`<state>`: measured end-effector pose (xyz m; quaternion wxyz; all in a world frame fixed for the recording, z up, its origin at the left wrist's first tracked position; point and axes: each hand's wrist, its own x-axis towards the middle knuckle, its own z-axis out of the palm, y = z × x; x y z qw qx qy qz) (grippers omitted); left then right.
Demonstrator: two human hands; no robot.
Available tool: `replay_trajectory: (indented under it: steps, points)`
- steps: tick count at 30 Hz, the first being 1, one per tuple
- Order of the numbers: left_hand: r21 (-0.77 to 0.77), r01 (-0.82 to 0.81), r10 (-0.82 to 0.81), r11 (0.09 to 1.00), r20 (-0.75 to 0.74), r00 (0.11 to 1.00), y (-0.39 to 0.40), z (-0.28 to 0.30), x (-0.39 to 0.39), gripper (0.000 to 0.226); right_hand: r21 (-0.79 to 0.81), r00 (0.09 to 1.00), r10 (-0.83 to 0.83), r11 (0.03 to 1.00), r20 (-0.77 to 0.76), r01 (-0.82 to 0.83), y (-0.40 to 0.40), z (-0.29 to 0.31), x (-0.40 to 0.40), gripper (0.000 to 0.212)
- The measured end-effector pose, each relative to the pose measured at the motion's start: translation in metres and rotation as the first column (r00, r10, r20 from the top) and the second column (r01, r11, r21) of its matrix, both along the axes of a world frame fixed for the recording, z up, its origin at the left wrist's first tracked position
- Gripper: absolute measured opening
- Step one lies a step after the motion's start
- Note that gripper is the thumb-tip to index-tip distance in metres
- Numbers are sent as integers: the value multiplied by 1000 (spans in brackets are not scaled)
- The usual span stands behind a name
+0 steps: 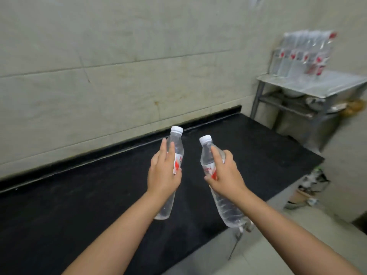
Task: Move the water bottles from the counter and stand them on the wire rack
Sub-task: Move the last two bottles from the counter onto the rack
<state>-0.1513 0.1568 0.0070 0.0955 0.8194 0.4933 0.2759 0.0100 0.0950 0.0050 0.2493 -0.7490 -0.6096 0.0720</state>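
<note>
The left hand (162,171) and right hand (225,171) are each gripping a clear white-capped plastic water bottle (175,155) (208,155) above the black table (79,195), carrying them; next, standing them beside the bottle row on the metal wire rack (309,86) is needing upright placement.

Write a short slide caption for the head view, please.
Left hand and right hand each hold a water bottle above the counter.
</note>
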Motion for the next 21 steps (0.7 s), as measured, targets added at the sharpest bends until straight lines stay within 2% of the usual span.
replay_trajectory:
  steps: [5, 11, 21]
  points:
    - [158, 93, -96, 983, 14, 995, 4, 41, 133, 69, 203, 996, -89, 975, 13, 85, -13, 46, 126, 83]
    - [281, 126, -166, 952, 123, 978, -11, 83, 283, 64, 334, 987, -121, 939, 103, 81, -32, 94, 277, 82]
    - [480, 201, -320, 854, 180, 930, 4, 130, 459, 69, 593, 982, -185, 786, -46, 175, -28, 129, 462, 81]
